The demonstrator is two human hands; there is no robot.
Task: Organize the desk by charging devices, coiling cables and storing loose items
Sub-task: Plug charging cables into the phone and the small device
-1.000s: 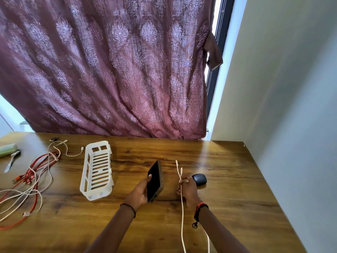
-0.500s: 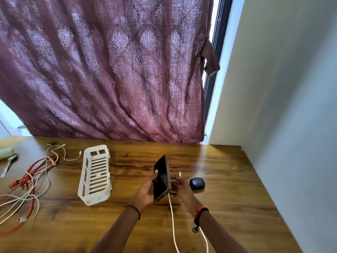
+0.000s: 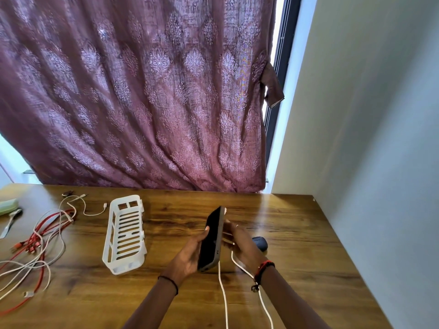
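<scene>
Phone and cable in my hands

My left hand [image 3: 190, 256] grips the phone [image 3: 212, 238] upright above the desk [image 3: 308, 245]. My right hand [image 3: 245, 244], just beside it, holds the white cable [image 3: 223, 295], which hangs down toward me.

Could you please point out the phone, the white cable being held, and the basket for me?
phone [image 3: 212, 238], head view, on its dark screen.
cable [image 3: 223, 293], head view, on the strand running down below the phone.
basket [image 3: 126, 265], head view, on its near end wall.
</scene>
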